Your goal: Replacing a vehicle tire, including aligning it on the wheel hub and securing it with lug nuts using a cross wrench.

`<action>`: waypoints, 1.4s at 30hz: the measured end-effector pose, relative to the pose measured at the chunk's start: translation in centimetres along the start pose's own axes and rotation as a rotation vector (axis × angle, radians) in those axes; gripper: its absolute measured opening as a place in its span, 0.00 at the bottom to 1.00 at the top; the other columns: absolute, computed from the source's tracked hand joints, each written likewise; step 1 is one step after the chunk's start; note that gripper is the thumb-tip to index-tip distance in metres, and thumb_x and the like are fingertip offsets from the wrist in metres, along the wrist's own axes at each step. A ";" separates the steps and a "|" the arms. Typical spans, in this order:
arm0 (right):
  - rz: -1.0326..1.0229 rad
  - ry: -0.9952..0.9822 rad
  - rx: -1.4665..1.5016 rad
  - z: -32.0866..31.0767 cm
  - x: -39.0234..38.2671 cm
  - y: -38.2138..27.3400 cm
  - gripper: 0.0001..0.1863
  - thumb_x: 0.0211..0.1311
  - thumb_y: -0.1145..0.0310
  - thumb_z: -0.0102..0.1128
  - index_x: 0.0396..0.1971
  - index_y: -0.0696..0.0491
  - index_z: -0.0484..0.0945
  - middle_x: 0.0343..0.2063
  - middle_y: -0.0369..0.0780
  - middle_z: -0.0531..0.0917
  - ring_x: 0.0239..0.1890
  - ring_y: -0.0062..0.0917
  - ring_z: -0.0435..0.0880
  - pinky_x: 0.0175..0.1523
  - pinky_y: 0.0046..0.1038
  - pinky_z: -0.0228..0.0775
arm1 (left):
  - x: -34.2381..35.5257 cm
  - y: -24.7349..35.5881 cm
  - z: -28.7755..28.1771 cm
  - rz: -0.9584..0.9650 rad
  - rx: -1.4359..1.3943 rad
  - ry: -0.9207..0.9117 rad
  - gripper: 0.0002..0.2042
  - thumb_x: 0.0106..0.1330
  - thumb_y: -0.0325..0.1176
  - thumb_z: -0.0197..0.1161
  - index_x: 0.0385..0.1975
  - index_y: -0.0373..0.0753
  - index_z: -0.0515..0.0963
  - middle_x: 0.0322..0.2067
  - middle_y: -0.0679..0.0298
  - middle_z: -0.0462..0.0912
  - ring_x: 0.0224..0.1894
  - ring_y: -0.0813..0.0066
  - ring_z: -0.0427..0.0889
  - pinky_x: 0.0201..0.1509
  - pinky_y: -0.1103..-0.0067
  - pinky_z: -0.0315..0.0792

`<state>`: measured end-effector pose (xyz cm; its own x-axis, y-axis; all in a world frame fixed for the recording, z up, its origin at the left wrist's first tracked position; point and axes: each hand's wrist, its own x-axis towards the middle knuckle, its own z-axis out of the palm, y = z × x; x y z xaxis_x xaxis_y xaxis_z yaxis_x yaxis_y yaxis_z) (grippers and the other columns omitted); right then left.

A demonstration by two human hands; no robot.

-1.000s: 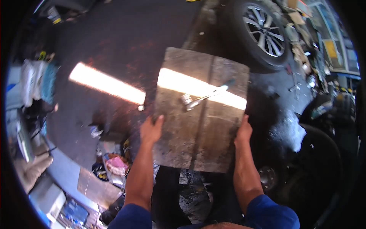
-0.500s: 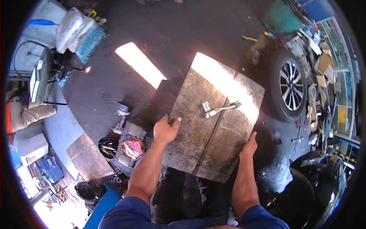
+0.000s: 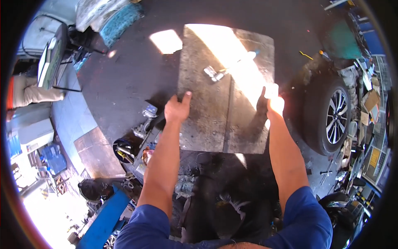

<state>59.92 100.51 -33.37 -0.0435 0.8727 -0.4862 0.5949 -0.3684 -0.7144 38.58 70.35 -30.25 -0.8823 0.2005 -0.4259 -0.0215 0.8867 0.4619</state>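
Left hand (image 3: 177,109) and right hand (image 3: 274,105) hold the board (image 3: 203,120) by its side edges — a ratchet (image 3: 218,76) lies on it, toward the far edge. A wheel (image 3: 328,118) stands beyond the right edge — a tub of tools (image 3: 117,151) off the near left corner.

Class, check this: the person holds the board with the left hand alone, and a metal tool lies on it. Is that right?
Not the left hand alone: the head view shows the right hand holding the board too, at its right edge. The metal tool lies on it.
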 end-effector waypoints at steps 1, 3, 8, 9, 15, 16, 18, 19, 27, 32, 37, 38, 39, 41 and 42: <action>-0.049 -0.009 -0.045 0.7 0.8 -0.6 0.15 0.62 0.58 0.59 0.37 0.56 0.77 0.29 0.43 0.77 0.29 0.30 0.74 0.33 0.35 0.68 | 0.9 0.3 0.1 0.014 -0.020 0.045 0.41 0.60 0.65 0.55 0.50 0.25 0.74 0.48 0.37 0.77 0.55 0.42 0.75 0.60 0.64 0.68; -0.132 0.003 -0.168 1.7 2.2 -1.4 0.10 0.57 0.67 0.61 0.35 0.57 0.76 0.27 0.42 0.78 0.28 0.29 0.76 0.28 0.34 0.68 | 2.2 0.7 0.0 0.019 -0.048 0.002 0.40 0.60 0.64 0.56 0.51 0.24 0.73 0.49 0.36 0.76 0.56 0.42 0.74 0.61 0.63 0.67; -0.194 -0.190 -0.521 0.2 2.8 -3.1 0.29 0.60 0.44 0.54 0.32 0.61 0.80 0.28 0.50 0.82 0.31 0.39 0.82 0.34 0.36 0.73 | 0.0 5.8 0.5 -0.117 0.109 0.072 0.44 0.63 0.62 0.54 0.63 0.24 0.60 0.66 0.33 0.53 0.71 0.40 0.48 0.74 0.61 0.44; -0.265 -0.278 -0.528 -1.2 1.9 -3.6 0.29 0.60 0.44 0.55 0.30 0.62 0.80 0.28 0.51 0.82 0.32 0.43 0.82 0.36 0.38 0.74 | -2.1 8.0 1.2 -0.061 0.139 0.067 0.43 0.65 0.60 0.53 0.65 0.24 0.55 0.68 0.36 0.50 0.72 0.43 0.46 0.75 0.61 0.41; -0.092 -0.742 0.809 -14.7 -3.2 -5.2 0.24 0.62 0.47 0.56 0.39 0.56 0.74 0.40 0.44 0.78 0.45 0.36 0.77 0.50 0.37 0.71 | -22.0 27.2 12.1 0.882 -0.250 0.103 0.33 0.69 0.53 0.51 0.64 0.31 0.62 0.68 0.38 0.52 0.71 0.38 0.48 0.70 0.50 0.46; 0.037 -0.935 1.148 -17.5 -2.0 -4.9 0.26 0.65 0.44 0.51 0.41 0.55 0.74 0.40 0.42 0.78 0.45 0.33 0.77 0.50 0.36 0.71 | -23.5 29.9 13.8 1.124 -0.134 -0.090 0.35 0.66 0.54 0.53 0.63 0.30 0.63 0.65 0.38 0.58 0.70 0.38 0.51 0.70 0.53 0.48; 0.426 -1.083 1.353 -24.0 4.2 -3.3 0.32 0.68 0.38 0.40 0.44 0.54 0.75 0.42 0.41 0.79 0.46 0.30 0.77 0.50 0.32 0.71 | -26.4 34.2 18.8 1.124 0.264 -0.290 0.34 0.60 0.55 0.58 0.59 0.32 0.68 0.64 0.43 0.63 0.69 0.41 0.55 0.69 0.47 0.48; 0.595 -0.896 1.405 -27.1 7.8 -2.3 0.32 0.69 0.36 0.36 0.43 0.52 0.75 0.42 0.39 0.80 0.45 0.29 0.78 0.47 0.28 0.71 | -27.4 35.5 20.8 1.048 0.580 -0.363 0.34 0.58 0.54 0.59 0.58 0.34 0.70 0.64 0.45 0.64 0.69 0.42 0.55 0.68 0.44 0.48; 0.365 -0.002 -0.104 -44.5 29.6 7.8 0.37 0.58 0.42 0.60 0.52 0.63 0.73 0.44 0.51 0.82 0.51 0.42 0.79 0.59 0.36 0.68 | -25.9 47.2 29.5 0.739 0.452 -0.616 0.26 0.59 0.42 0.65 0.53 0.30 0.73 0.57 0.42 0.72 0.61 0.47 0.70 0.65 0.64 0.63; 0.566 0.038 -0.223 -50.1 35.1 12.3 0.46 0.52 0.42 0.65 0.60 0.63 0.65 0.62 0.55 0.65 0.66 0.45 0.63 0.67 0.37 0.59 | -26.9 55.8 34.9 0.733 0.338 -0.635 0.25 0.58 0.38 0.65 0.52 0.27 0.72 0.50 0.42 0.76 0.53 0.45 0.75 0.60 0.64 0.68; 0.592 0.066 -0.506 -52.3 42.3 17.9 0.58 0.51 0.44 0.67 0.68 0.66 0.44 0.70 0.56 0.47 0.74 0.43 0.44 0.75 0.35 0.40 | -28.6 57.7 40.7 1.087 0.397 -0.668 0.28 0.56 0.40 0.68 0.55 0.32 0.71 0.57 0.47 0.71 0.61 0.47 0.67 0.65 0.60 0.60; 0.535 0.034 -0.494 -52.4 43.9 19.1 0.60 0.51 0.46 0.67 0.68 0.68 0.40 0.70 0.56 0.46 0.74 0.43 0.42 0.75 0.34 0.39 | -28.6 57.4 41.0 1.058 0.603 -0.721 0.29 0.54 0.40 0.68 0.55 0.33 0.70 0.57 0.48 0.71 0.61 0.48 0.67 0.65 0.60 0.60; 0.501 0.118 -0.385 -52.2 45.1 20.3 0.60 0.51 0.49 0.68 0.68 0.68 0.38 0.69 0.57 0.49 0.73 0.44 0.46 0.74 0.34 0.42 | -28.9 57.0 41.3 0.982 0.849 -0.809 0.31 0.53 0.41 0.69 0.56 0.34 0.70 0.57 0.49 0.71 0.62 0.48 0.67 0.66 0.60 0.59; 0.530 0.271 -0.290 -52.0 47.2 22.4 0.55 0.50 0.54 0.69 0.67 0.66 0.43 0.60 0.58 0.64 0.62 0.49 0.66 0.66 0.39 0.59 | -28.9 56.4 41.9 1.140 0.789 -0.710 0.31 0.51 0.42 0.69 0.56 0.35 0.70 0.56 0.51 0.72 0.60 0.49 0.68 0.64 0.61 0.61; 0.518 0.310 -0.287 -52.1 48.0 23.3 0.48 0.50 0.56 0.69 0.63 0.64 0.52 0.55 0.58 0.70 0.57 0.50 0.72 0.61 0.41 0.65 | -29.0 56.3 42.1 1.141 0.637 -0.740 0.30 0.52 0.42 0.69 0.55 0.36 0.70 0.55 0.52 0.72 0.60 0.50 0.69 0.64 0.61 0.61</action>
<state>113.51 150.50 -47.17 0.5130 0.6732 -0.5325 0.6685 -0.7025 -0.2441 82.72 131.96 -24.66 0.1515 0.8771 -0.4559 0.8692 0.1014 0.4839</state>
